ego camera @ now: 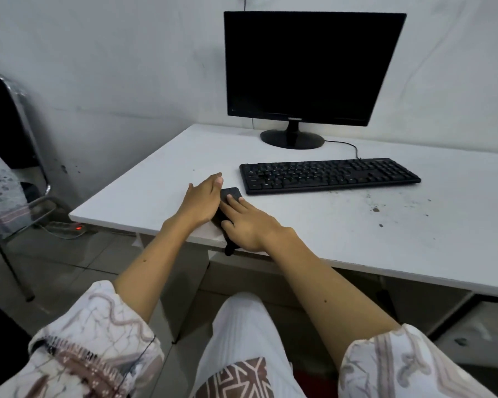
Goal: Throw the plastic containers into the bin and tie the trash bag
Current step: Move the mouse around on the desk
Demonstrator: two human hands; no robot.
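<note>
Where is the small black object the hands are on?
The small black object lies at the white desk's near edge, left of the keyboard, between both hands.

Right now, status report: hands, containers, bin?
Left hand and right hand flat on small black object at white desk edge. No plastic containers, bin or trash bag in view. Nothing blocking.

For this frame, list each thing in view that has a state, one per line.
monitor: screen dark, upright on the desk.
keyboard: flat, untouched.
black object: at the desk's near edge, under both hands, part overhanging.
left hand: open, flat beside it.
right hand: fingers spread on top of it.
chair: cloth draped over it.
power strip: red light on.
</note>
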